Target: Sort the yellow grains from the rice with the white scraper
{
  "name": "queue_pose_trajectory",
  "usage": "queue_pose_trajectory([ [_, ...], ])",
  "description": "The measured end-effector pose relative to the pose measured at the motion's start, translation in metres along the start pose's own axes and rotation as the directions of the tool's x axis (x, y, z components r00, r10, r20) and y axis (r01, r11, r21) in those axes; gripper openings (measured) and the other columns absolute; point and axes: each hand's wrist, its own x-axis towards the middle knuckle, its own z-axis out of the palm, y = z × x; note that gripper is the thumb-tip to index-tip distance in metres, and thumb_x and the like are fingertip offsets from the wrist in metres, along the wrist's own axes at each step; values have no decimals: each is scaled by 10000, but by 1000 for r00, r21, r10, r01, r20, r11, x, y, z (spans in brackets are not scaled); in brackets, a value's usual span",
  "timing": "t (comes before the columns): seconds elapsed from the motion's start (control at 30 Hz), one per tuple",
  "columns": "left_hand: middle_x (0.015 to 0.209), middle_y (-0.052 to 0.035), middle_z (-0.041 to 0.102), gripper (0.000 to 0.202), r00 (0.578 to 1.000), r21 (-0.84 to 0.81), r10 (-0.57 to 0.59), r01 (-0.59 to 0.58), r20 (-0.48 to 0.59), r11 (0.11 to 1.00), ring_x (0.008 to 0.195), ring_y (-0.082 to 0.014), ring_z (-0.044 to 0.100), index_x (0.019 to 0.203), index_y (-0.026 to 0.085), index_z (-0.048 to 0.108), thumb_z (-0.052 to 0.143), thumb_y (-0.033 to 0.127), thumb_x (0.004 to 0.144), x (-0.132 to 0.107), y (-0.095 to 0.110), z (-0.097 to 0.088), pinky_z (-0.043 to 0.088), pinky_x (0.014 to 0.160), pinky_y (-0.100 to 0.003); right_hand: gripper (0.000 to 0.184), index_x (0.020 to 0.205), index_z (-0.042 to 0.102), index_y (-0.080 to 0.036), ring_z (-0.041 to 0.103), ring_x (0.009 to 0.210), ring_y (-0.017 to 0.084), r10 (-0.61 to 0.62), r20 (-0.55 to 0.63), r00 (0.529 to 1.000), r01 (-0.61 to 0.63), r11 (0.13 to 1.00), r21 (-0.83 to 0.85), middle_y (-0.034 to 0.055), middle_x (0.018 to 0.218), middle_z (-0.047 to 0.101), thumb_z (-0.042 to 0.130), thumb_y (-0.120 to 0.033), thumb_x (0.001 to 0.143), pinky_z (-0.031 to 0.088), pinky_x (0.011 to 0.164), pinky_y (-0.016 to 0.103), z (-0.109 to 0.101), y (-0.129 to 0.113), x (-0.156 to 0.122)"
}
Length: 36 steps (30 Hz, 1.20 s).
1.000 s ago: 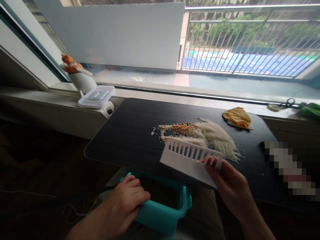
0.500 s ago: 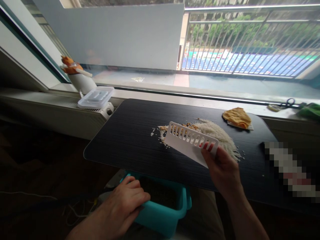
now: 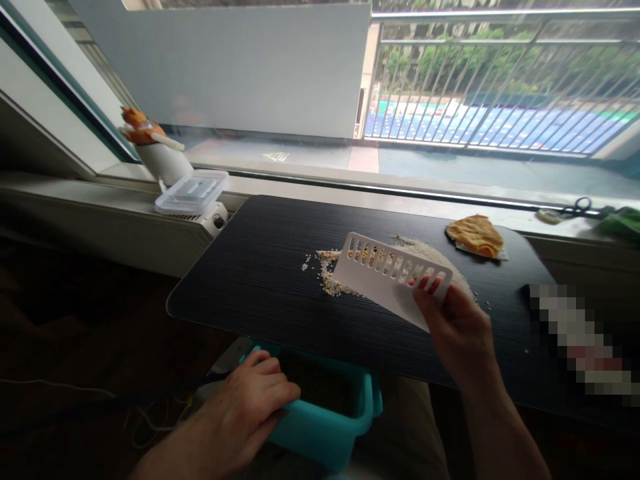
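In my right hand (image 3: pixel 457 327) is a flat white plastic plate with a row of slots (image 3: pixel 385 287), gripped at its right end with fingertips through the slots. It is tilted above the black table (image 3: pixel 235 267), in front of a pile of white grains like rice (image 3: pixel 425 250). Small orange-brown kernels (image 3: pixel 327 255) lie mixed in at the pile's left side. My left hand (image 3: pixel 260 393) is closed over the left rim of a turquoise plastic tub (image 3: pixel 320 427) below the table's front edge. Dark contents, too dim to make out, fill the tub.
A folded yellow cloth (image 3: pixel 475 237) lies at the table's back right. On the left, a clear plastic box (image 3: pixel 193 192) rests on the radiator (image 3: pixel 100 207). Scissors (image 3: pixel 577 207) lie on the sill. A blurred-out object (image 3: pixel 580 340) is at the right edge.
My right hand has moved the slotted plate slightly right and up, showing more grains at the pile's front left. My left hand has stayed on the tub's rim.
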Motion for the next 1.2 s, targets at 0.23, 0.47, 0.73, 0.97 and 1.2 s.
queue_pose_trajectory([
  [0.23,835,3,593,326,999,5,-10,10,30,1000,843,-173,560,955,214,597,443,-37,815,1,1,-3,348,964,-372,173,903,718,-216,654,745,167,18,91,996,-20,1000,18,15,799,712,677,-352,804,533,662,253,-3,-3,-9],
  [0.47,852,-4,614,307,1000,26,2,-3,19,1000,889,-188,557,952,212,589,447,-28,823,-2,0,-2,314,1005,-390,186,938,708,-212,646,787,172,58,370,927,-99,991,92,36,865,707,642,-363,851,525,700,256,-8,-2,-25],
  [0.73,839,-2,588,244,999,-2,-29,29,38,1000,854,-178,548,918,208,593,452,13,877,1,-2,-1,332,949,-367,123,909,695,-216,650,797,161,14,310,951,-56,991,125,30,864,706,652,-313,847,529,712,238,-18,-2,-25],
  [0.97,831,3,584,277,999,5,-19,19,34,1000,845,-175,553,877,195,572,441,-44,824,-5,6,0,291,985,-374,145,899,710,-208,646,721,151,-64,59,996,69,995,-74,10,792,704,654,-311,813,517,652,237,6,-3,-1],
  [1.2,805,11,578,270,1000,-18,-5,5,0,1000,813,-168,546,852,199,549,431,-41,820,-7,8,3,322,947,-351,170,919,708,-206,629,684,140,-52,115,992,63,994,-92,4,772,695,641,-330,823,504,628,237,5,-2,0],
])
